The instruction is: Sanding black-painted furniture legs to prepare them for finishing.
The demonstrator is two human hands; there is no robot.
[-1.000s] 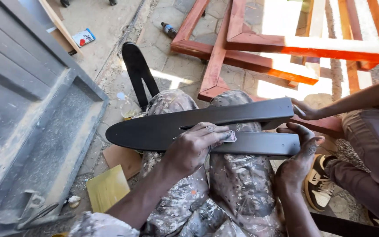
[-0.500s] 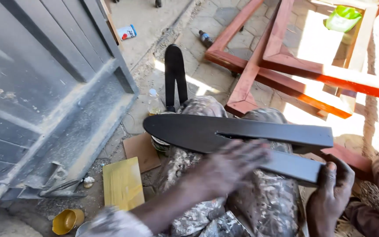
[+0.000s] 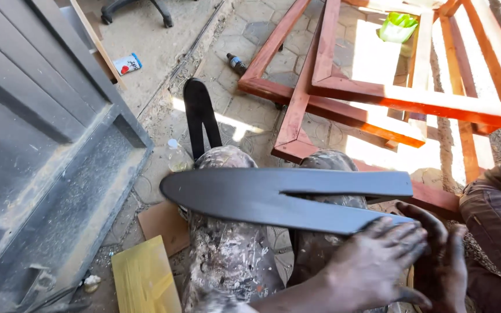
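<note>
**Two hands on a dark forked board**

A person sits with a long, dark grey board [image 3: 262, 200] lying across both knees. The board is round at one end and splits into two flat arms at the other end. The trousers [image 3: 233, 261] under it are covered in paint spots.

The left hand [image 3: 378, 261] lies flat on the lower arm of the board, fingers spread wide, palm down. It is pressing, not gripping. The right hand [image 3: 445, 261] is just beside it, at the tip of that same arm. Its fingers curl around the end of the board and hold it.

Another dark forked piece [image 3: 200, 119] stands near the knees on the paved floor [image 3: 250, 35]. Red-brown wooden frames [image 3: 366, 95] lie on the floor further off. A grey door [image 3: 36, 145] leans at the left. A yellow block [image 3: 143, 281] and a piece of cardboard [image 3: 160, 223] lie by the leg. Another person's knee in brown trousers [image 3: 497, 214] shows at the right edge.
</note>
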